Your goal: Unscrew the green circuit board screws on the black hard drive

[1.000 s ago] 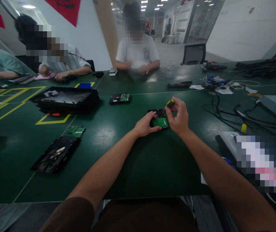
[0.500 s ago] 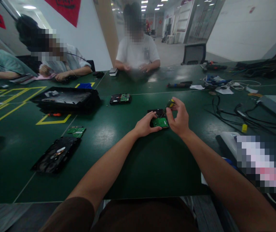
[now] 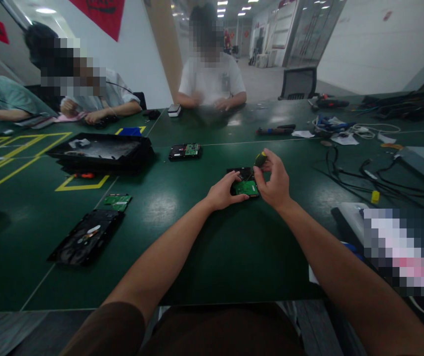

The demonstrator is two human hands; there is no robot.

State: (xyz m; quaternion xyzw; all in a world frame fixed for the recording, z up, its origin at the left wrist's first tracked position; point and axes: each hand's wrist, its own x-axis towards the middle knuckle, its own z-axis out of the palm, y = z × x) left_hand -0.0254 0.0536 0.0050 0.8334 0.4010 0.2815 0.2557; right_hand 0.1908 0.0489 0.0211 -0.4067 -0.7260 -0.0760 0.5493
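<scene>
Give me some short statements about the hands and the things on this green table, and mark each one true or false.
1. The left hand rests on the hard drive. True.
2. The right hand holds a red marker. False: it grips a screwdriver with a yellow and black handle.
3. The drive's green circuit board faces up. True.
4. The black tray lies to the right of the hands. False: it lies to the left.
</scene>
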